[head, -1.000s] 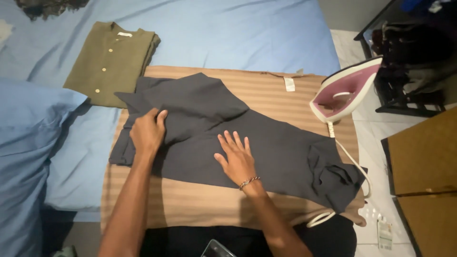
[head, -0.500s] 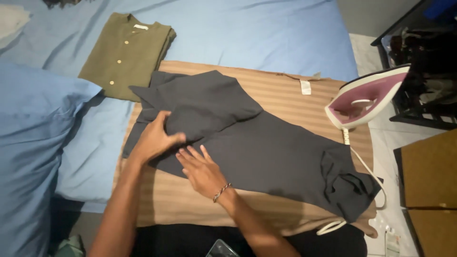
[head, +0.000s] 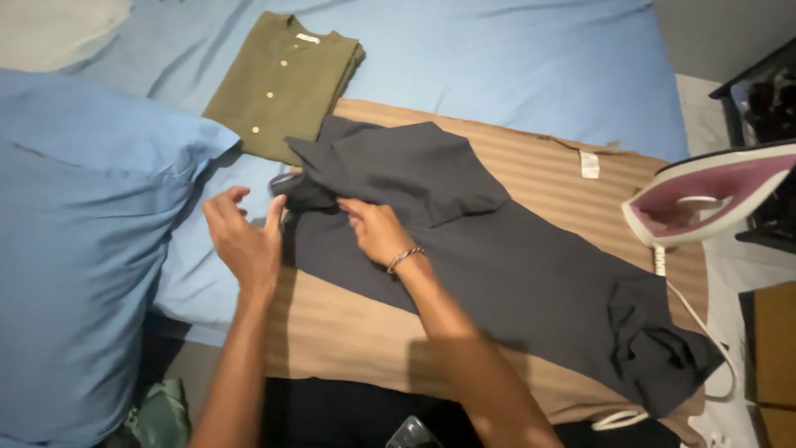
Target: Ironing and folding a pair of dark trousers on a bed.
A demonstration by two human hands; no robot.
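Hands working the left end of a dark grey garment

Right hand [head: 377,231] is sitting on the dark grey garment [head: 497,274], fingers curled down and pinching into the fold near its left end, so it's closed on cloth, bracelet [head: 404,258] on the wrist. Left hand [head: 243,241] is hovering just beside the garment's left edge, palm turned toward it, fingers spread and loosely bent, thumb up, and it isn't gripping anything as far as I can see. Can't tell if the fingertips are actually brushing the fabric.

Garment itself is lying stretched out diagonally on a tan striped cloth [head: 514,170], upper part folded over at the far left, the rumpled end reaching toward the near right corner. Just beyond the far left corner an olive buttoned shirt [head: 282,83] is lying folded on the blue bedsheet [head: 497,58]. Big blue pillow [head: 83,249] is filling the left side. Over on the right a pink and white iron [head: 705,195] is standing on its heel at the cloth's edge, its white cord [head: 705,323] trailing down toward the near side.
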